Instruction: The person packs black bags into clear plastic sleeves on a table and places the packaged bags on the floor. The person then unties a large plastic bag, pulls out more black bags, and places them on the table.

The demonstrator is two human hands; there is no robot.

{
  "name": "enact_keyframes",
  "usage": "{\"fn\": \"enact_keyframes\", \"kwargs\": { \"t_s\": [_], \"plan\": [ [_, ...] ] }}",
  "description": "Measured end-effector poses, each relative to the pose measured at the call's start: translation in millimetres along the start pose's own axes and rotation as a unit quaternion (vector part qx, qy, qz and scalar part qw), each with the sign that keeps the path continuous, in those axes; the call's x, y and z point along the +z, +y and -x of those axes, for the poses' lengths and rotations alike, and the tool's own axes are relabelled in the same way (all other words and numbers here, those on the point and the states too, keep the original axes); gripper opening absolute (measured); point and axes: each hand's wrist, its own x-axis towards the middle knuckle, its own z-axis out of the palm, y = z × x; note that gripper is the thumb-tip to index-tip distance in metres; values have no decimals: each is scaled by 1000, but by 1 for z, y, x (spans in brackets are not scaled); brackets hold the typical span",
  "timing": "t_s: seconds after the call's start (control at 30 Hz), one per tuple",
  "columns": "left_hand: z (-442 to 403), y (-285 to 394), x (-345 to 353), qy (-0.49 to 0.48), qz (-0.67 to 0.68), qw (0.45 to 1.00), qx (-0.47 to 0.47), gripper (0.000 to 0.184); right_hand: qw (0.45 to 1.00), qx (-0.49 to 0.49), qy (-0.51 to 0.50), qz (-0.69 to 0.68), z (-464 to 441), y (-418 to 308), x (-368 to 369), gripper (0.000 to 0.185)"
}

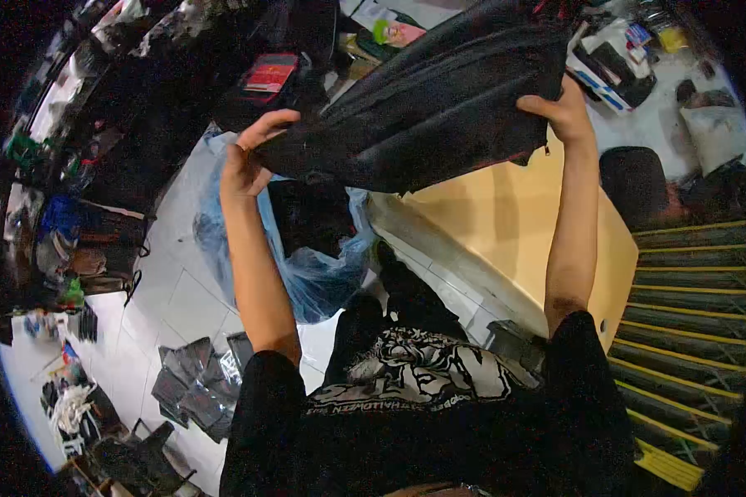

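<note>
A black fabric piece [439, 108] with a small zip pull at its right edge is stretched between my two hands; whether it is a bag or a garment I cannot tell. My left hand [253, 153] grips its left end, fingers curled at the edge. At the right end my right hand [565, 114] pinches the fabric, thumb on the near face. Below my left hand, on the floor, a translucent blue plastic bag [327, 286] stands wide at the top, with black material [311, 217] inside. The fabric hangs partly over a tan tabletop [506, 219].
Black plastic-wrapped packets [197, 385] lie on the tiled floor [174, 290] at lower left. Yellow-edged slats [688, 323] run along the right. A dark chair back [634, 184] stands beside the table. A red package [271, 73] lies at the back among dark piles.
</note>
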Motion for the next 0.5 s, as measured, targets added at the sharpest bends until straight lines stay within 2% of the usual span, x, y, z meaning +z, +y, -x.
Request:
{"fn": "enact_keyframes", "kwargs": {
  "t_s": [0.03, 0.1, 0.13, 0.17, 0.23, 0.3, 0.33, 0.37, 0.43, 0.47, 0.5],
  "plan": [
    [4, -24, -6, 15, 69, 997, 14, 96, 997, 28, 22, -68, 13, 15, -10, 40],
    [10, -60, 14, 81, 112, 990, -6, 80, 981, 69, 68, -170, 27, 39, -17, 41],
    [6, -74, 36, 122, 18, 992, -40, 65, 971, 92, 87, -202, 34, 50, -19, 42],
    [2, -90, 51, 150, -13, 986, -69, 59, 959, 117, 103, -236, 41, 60, -20, 43],
    [-12, -113, 91, 215, -93, 967, -94, 51, 944, 175, 113, -256, 54, 79, -15, 46],
    [-14, -136, 101, 223, -122, 960, -117, 49, 936, 194, 123, -266, 66, 102, -8, 46],
    [-11, -155, 102, 258, -36, 959, -109, 43, 925, 217, 114, -290, 78, 124, -9, 48],
    [-10, -167, 101, 257, 3, 957, -136, 46, 913, 252, 111, -301, 87, 135, -9, 49],
    [-9, -182, 90, 252, 80, 946, -185, 51, 883, 259, 144, -365, 105, 159, -2, 48],
    [-10, -189, 90, 244, 122, 948, -163, 48, 864, 274, 163, -389, 114, 172, 5, 48],
    [-11, -194, 87, 281, 133, 935, -169, 49, 845, 287, 182, -412, 122, 186, 12, 48]
  ]
}}
